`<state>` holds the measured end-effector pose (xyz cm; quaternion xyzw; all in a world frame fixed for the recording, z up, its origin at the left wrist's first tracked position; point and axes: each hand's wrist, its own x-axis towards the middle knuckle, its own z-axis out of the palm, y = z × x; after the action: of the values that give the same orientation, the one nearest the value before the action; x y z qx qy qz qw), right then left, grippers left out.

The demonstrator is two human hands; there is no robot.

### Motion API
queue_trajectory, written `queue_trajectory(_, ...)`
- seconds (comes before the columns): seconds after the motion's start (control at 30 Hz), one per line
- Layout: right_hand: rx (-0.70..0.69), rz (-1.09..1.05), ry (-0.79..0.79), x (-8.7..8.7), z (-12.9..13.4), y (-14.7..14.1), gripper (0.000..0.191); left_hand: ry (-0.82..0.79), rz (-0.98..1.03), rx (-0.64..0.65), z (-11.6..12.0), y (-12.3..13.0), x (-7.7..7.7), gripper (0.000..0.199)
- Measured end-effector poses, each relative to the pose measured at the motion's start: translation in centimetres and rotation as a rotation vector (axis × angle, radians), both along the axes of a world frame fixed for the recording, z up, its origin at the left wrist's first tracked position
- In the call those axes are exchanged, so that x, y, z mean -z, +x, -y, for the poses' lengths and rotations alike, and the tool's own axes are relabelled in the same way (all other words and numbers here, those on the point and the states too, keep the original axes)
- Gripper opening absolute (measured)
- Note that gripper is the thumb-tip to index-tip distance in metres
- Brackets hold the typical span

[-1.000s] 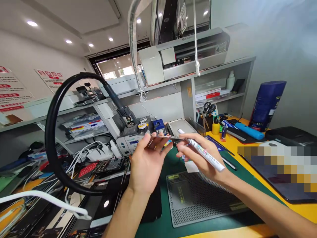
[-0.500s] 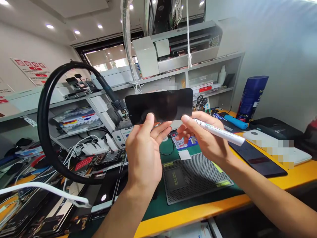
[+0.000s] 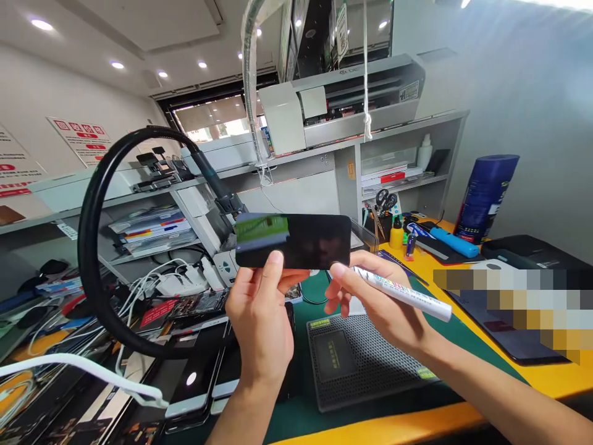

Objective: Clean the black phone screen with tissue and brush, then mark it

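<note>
A black phone screen [image 3: 310, 241] is held lengthwise above the bench, its glossy face towards me with a green reflection at its left end. My left hand [image 3: 262, 309] grips its lower left edge, thumb on the front and fingers behind. At the lower right corner, my right hand [image 3: 384, 296] pinches the screen with its thumb. A white marker pen [image 3: 412, 296] lies across that same hand, pointing down to the right. Below the hands, a dark perforated pad [image 3: 365, 358] rests on the green mat [image 3: 482, 346].
Several phones [image 3: 197, 371] and parts cover the left side. A black flexible hose [image 3: 86, 247] curves beside them. At the right stand a blue can [image 3: 486, 198] and a yellow bottle [image 3: 396, 233]. Behind is a grey shelf [image 3: 345, 148] with a white machine.
The screen has tilted, and a green reflection now shows on it. Both hands and the screen sit slightly lower in view. The camera view has shifted, with the background lower and further right.
</note>
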<state>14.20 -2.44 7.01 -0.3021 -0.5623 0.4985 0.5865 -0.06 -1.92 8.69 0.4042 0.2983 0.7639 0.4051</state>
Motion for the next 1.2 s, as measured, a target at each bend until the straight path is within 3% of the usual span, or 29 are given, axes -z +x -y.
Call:
queue_trajectory(0.17,-0.137,-0.092,-0.093,1.1,-0.7,0.0,0.028,-0.012,-0.12,-0.045,-0.7,-0.6,3.1,0.015)
queue_trajectory(0.4,-0.114,-0.022,-0.107,1.8,-0.4,0.3,0.026,-0.029,-0.195,-0.07,-0.8,-1.0,5.2,0.016)
queue_trajectory(0.6,-0.132,0.026,-0.116,2.3,0.0,0.4,0.026,-0.036,-0.225,-0.114,0.3,-1.3,5.7,0.019)
queue_trajectory(0.97,-0.096,0.1,-0.112,1.6,0.1,0.6,0.029,-0.037,-0.231,-0.089,0.8,-1.1,5.6,0.022)
queue_trajectory(1.2,-0.099,0.092,-0.098,2.1,-0.1,0.8,0.027,-0.042,-0.199,-0.026,0.7,-0.9,5.5,0.016)
